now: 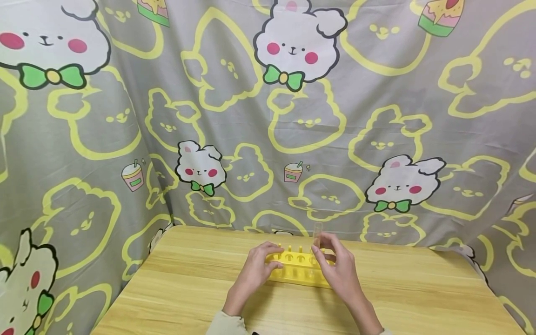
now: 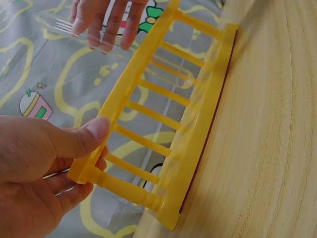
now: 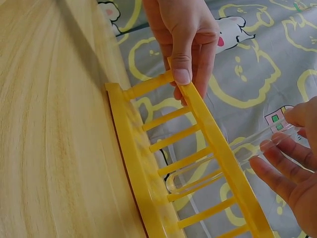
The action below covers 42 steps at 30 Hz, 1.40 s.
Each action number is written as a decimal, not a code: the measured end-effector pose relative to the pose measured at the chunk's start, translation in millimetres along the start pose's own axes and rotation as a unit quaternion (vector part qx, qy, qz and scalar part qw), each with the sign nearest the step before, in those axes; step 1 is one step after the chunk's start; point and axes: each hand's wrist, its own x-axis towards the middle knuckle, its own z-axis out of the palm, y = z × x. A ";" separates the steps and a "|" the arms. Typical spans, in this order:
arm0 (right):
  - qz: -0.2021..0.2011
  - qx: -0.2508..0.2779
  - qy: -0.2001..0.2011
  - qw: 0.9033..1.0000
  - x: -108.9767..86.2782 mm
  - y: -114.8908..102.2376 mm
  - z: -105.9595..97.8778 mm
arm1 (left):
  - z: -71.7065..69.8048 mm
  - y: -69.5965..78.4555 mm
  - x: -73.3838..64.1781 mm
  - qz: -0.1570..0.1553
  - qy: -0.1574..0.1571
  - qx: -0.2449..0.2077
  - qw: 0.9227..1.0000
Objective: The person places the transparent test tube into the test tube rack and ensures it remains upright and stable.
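Note:
A yellow test tube rack [image 1: 295, 279] stands on the wooden table, with round holes in its top plate and short pegs along its far side. My left hand [image 1: 258, 264] grips the rack's left end, the thumb [image 2: 99, 128] on the top plate and fingers beneath it. A clear test tube [image 1: 318, 230] stands upright in a hole toward the right. Its rounded bottom [image 3: 173, 182] shows below the top plate, close to the base, in the right wrist view. My right hand [image 1: 340, 267] pinches the tube's upper part between thumb and fingers, above the rack.
The wooden table [image 1: 188, 288] extends around the rack on both sides. Behind and to the left hangs a grey curtain [image 1: 247, 139] with bunny and yellow outline prints, meeting the table's far edge.

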 end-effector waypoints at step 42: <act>0.013 0.020 0.000 1.000 0.1 -28.5 1.1 | -1.0 0.2 -1.1 0.004 0.002 -0.006 1.000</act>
